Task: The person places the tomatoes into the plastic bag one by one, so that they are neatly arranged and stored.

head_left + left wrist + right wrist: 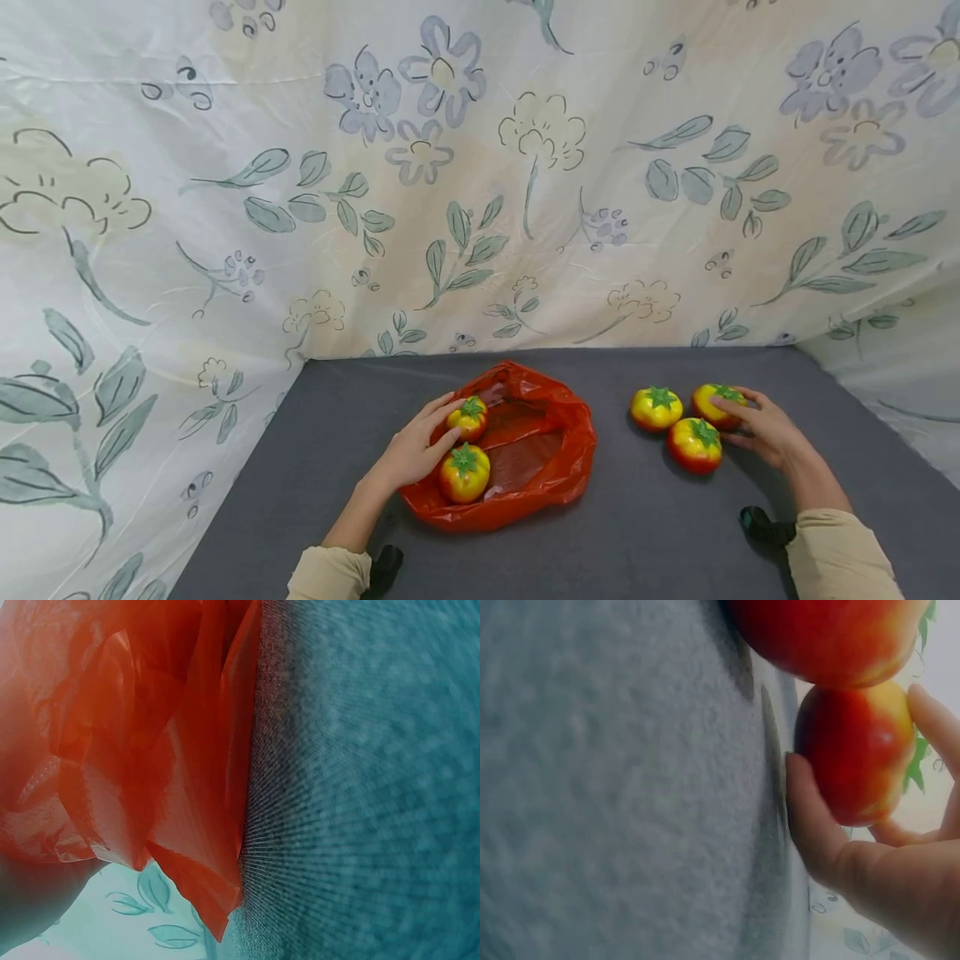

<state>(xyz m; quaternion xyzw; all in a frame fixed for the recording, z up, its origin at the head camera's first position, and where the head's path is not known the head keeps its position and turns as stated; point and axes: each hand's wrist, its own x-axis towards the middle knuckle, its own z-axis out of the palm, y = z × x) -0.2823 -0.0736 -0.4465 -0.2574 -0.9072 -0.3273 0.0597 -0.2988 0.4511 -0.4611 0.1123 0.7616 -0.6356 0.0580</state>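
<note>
A red plastic bag (573,442) lies with its mouth spread wide on the dark grey cloth. Inside its left part are two yellow-and-red toy tomatoes with green leaf tops, an upper one (471,419) and a lower one (465,473). My left hand (416,442) reaches over the bag's left rim, its thumb and fingers around the upper tomato. In the left wrist view, folds of the bag (150,750) hide the fingertips. Off to the right, my right hand (768,429) grips a tomato (855,757) from its right side, thumb and fingers around it.
Two more tomatoes lie right beside the gripped one, a back left one (656,408) and a front one (695,446). The dark grey cloth (600,533) covers the table. A flower-patterned curtain (480,192) rises behind it and along both sides.
</note>
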